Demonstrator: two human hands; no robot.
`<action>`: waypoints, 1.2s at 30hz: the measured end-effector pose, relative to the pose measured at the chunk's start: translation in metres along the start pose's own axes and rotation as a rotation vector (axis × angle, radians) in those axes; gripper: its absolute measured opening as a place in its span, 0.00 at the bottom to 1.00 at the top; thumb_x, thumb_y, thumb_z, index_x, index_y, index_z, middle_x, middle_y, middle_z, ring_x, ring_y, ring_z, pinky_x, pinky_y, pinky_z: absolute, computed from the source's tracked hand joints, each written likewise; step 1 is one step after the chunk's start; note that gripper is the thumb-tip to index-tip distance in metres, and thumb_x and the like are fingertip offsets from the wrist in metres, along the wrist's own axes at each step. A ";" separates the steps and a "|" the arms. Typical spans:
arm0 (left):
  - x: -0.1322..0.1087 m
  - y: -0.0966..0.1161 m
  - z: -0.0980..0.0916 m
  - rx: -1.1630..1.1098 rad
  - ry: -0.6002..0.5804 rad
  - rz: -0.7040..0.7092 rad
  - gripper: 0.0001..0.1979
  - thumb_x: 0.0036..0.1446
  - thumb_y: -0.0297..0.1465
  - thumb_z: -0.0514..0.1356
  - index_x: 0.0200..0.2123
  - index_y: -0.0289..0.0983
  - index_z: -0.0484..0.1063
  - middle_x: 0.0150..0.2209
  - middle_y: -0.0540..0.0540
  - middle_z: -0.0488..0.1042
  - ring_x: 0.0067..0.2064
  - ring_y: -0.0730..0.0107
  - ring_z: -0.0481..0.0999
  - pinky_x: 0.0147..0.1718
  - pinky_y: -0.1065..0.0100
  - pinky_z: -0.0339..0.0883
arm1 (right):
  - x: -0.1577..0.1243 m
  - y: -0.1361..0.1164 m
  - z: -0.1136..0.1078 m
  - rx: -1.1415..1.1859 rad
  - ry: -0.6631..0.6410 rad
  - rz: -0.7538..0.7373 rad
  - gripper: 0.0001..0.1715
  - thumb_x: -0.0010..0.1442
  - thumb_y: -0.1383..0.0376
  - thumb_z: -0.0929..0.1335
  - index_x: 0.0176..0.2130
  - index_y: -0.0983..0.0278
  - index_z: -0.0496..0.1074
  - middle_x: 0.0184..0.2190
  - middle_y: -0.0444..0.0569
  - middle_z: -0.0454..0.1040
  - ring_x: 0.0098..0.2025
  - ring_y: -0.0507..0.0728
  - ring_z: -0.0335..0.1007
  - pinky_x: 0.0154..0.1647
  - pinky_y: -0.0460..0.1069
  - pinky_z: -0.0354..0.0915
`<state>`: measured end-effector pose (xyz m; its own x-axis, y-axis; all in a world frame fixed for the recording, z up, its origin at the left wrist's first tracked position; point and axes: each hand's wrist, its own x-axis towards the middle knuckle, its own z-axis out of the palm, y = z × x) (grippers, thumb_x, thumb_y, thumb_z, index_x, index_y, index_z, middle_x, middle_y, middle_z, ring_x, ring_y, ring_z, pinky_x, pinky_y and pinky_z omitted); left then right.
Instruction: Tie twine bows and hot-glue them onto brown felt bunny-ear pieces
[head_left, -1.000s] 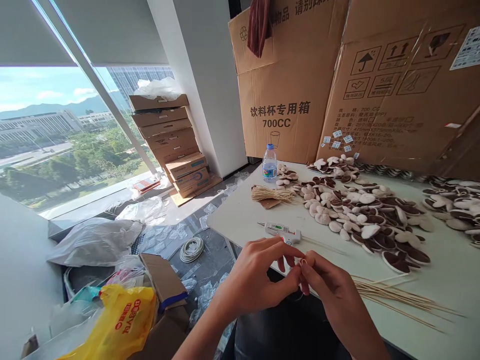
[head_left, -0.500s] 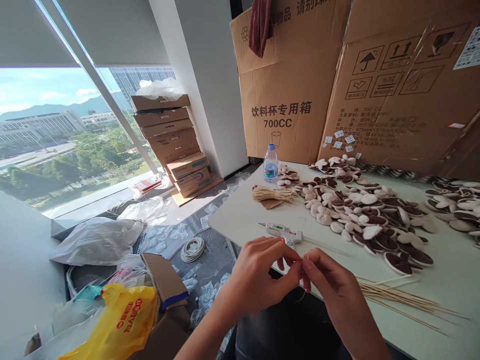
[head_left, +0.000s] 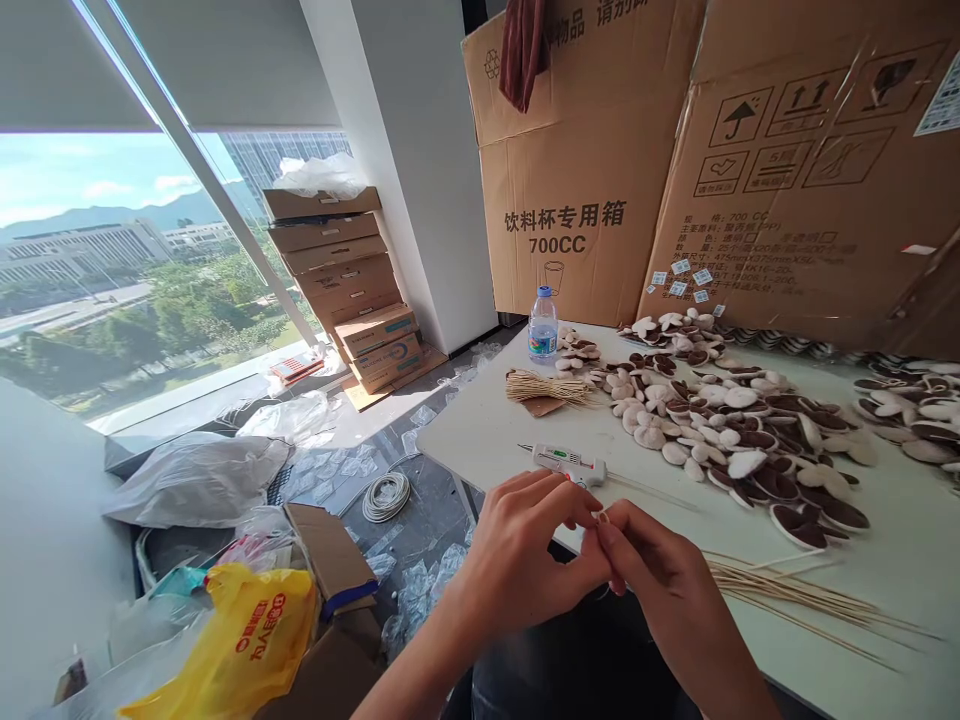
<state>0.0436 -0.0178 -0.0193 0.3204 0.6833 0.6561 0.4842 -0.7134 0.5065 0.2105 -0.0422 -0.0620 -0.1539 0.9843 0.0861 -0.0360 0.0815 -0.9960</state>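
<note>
— Which step am I on?
— Close finger work, by the look of it. Your left hand [head_left: 525,560] and your right hand [head_left: 664,570] meet at a small pale piece [head_left: 601,517], and I'd judge you're adjusting it. Too little of it shows to say what it is.

— How's my grip?
— Narrow on both sides. Your left thumb and forefinger close on the piece from one side, your right thumb and forefinger from the other. How hard you're pressing, I can't tell.

— And where is the piece?
— Up between your fingertips by the near edge of the worktop [head_left: 480,440], not resting on it; your lap [head_left: 555,670] is below. The glue gun [head_left: 568,463] lies just beyond your left fingers, its nozzle [head_left: 525,447] toward the left corner. Loose thin sticks [head_left: 795,590] lie near that same edge on your right, and the brown-and-cream plush pieces [head_left: 742,420] spread from the middle toward the far edge.

— What does the next move call for?
— In my judgement, small fingertip turns, with one pinch firm before the other eases. Should you want the glue gun, free one hand only and stay clear of the nozzle. If both pinches loosened together, so small a piece could drop.
</note>
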 end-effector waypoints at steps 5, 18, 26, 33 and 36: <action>-0.001 0.003 0.001 -0.023 -0.024 -0.063 0.10 0.57 0.21 0.65 0.32 0.40 0.68 0.31 0.52 0.83 0.29 0.71 0.79 0.36 0.68 0.70 | 0.000 -0.003 0.000 -0.001 0.023 0.000 0.30 0.75 0.42 0.68 0.29 0.59 0.67 0.25 0.40 0.61 0.29 0.54 0.55 0.31 0.48 0.56; -0.001 0.006 -0.001 -0.142 -0.020 -0.117 0.08 0.56 0.22 0.66 0.30 0.40 0.72 0.31 0.52 0.86 0.29 0.72 0.80 0.37 0.68 0.72 | -0.003 0.000 -0.001 0.059 -0.017 -0.019 0.30 0.75 0.45 0.69 0.28 0.59 0.67 0.25 0.41 0.63 0.30 0.55 0.58 0.32 0.48 0.59; 0.000 0.006 -0.004 -0.093 0.042 -0.210 0.07 0.55 0.23 0.65 0.29 0.40 0.72 0.26 0.53 0.81 0.28 0.71 0.77 0.35 0.66 0.69 | -0.001 -0.007 0.003 0.118 0.056 0.012 0.24 0.72 0.45 0.72 0.33 0.59 0.75 0.26 0.42 0.68 0.30 0.55 0.64 0.33 0.48 0.65; 0.001 0.005 -0.010 -0.096 0.011 -0.333 0.06 0.55 0.24 0.64 0.29 0.40 0.73 0.26 0.53 0.77 0.28 0.71 0.74 0.35 0.67 0.67 | -0.001 -0.005 0.003 0.124 0.115 -0.002 0.19 0.70 0.46 0.75 0.39 0.58 0.80 0.31 0.44 0.74 0.31 0.55 0.68 0.33 0.48 0.70; 0.002 0.005 -0.011 -0.108 0.002 -0.334 0.05 0.55 0.24 0.64 0.30 0.40 0.74 0.26 0.53 0.77 0.29 0.71 0.75 0.35 0.67 0.67 | 0.000 -0.002 0.002 0.133 0.115 -0.011 0.19 0.70 0.46 0.75 0.40 0.58 0.80 0.31 0.46 0.75 0.30 0.56 0.69 0.32 0.49 0.71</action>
<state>0.0375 -0.0221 -0.0089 0.1567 0.8817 0.4451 0.4728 -0.4626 0.7500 0.2083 -0.0423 -0.0599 -0.0389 0.9955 0.0862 -0.1683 0.0785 -0.9826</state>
